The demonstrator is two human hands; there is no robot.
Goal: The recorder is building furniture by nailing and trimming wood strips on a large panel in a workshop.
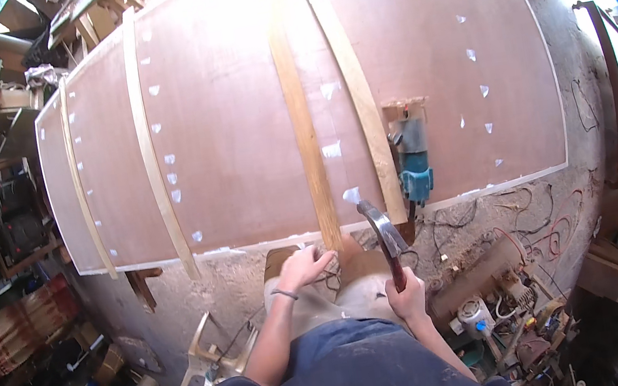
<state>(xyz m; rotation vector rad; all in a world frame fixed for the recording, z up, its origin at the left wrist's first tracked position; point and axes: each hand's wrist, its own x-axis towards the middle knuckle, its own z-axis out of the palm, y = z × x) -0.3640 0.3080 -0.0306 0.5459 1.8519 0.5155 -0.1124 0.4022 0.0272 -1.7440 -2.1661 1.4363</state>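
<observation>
My right hand is closed around the dark red handle of a claw hammer, its metal head raised near the panel's front edge. My left hand is beside the near end of a wooden strip. Its thumb sticks out toward the strip, apart from the bent fingers, and I see nothing held in it. The strip lies across a large pinkish-brown panel dotted with white patches. A second wooden strip lies just right of it.
A teal power tool rests on the panel beside the second strip. Two more strips cross the panel's left part, one a pale strip. Below right stands a compressor-like machine with cables around it. A pale plastic chair is at lower left.
</observation>
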